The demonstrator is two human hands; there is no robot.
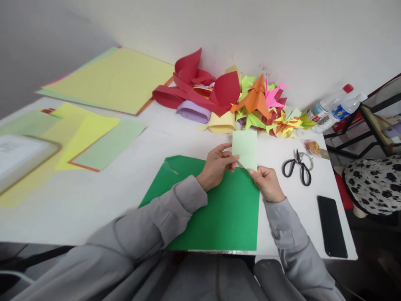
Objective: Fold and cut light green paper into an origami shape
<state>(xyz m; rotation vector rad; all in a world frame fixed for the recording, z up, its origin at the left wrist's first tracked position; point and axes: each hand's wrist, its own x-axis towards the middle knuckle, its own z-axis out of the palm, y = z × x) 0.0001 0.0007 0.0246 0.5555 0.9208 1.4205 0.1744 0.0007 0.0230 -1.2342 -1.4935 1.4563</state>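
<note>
A small pale green square of paper (245, 147) stands upright above the table, held between both hands. My left hand (216, 166) pinches its left edge with thumb and fingers. Its lower right corner is pinched by my right hand (267, 183). Under both hands lies a large dark green sheet (219, 217) flat on the white table (94, 200), reaching the near edge.
Black scissors (297, 167) lie right of the hands, a black phone (331, 225) near the right front corner. A heap of folded coloured paper (250, 104) sits at the back by the wall, with two plastic bottles (332, 108). Yellow and green sheets (103, 79) cover the left.
</note>
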